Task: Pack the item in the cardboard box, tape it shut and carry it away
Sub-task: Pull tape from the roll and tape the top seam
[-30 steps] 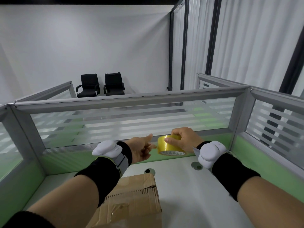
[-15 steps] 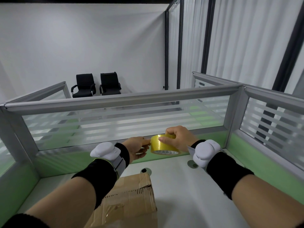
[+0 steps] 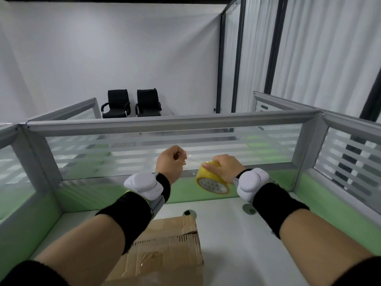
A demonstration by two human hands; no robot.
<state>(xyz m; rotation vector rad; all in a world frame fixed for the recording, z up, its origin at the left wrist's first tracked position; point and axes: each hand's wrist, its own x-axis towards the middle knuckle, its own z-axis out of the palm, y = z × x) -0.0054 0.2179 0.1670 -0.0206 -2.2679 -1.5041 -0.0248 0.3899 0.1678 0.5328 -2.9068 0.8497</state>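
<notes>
A roll of yellow tape (image 3: 212, 181) is held up over the desk, gripped from above by my right hand (image 3: 225, 167). My left hand (image 3: 171, 163) is raised just left of the roll, and its fingers pinch the free end of a clear tape strip (image 3: 188, 163) that runs back to the roll. Below my left forearm a brown cardboard box (image 3: 171, 248) lies on the white desk (image 3: 237, 244) with its top flaps down and old tape marks on them. My left arm hides part of the box.
Grey-framed frosted glass partitions (image 3: 165, 124) with green lower panels wall the desk at the back, left and right. Two round cable grommets (image 3: 188, 213) sit in the desk near the back. Two black chairs (image 3: 132, 103) stand far behind by the white wall.
My left hand took the tape's end and pulled it up and to the left, away from the roll. My right hand tilted the roll so its open core faces me.
</notes>
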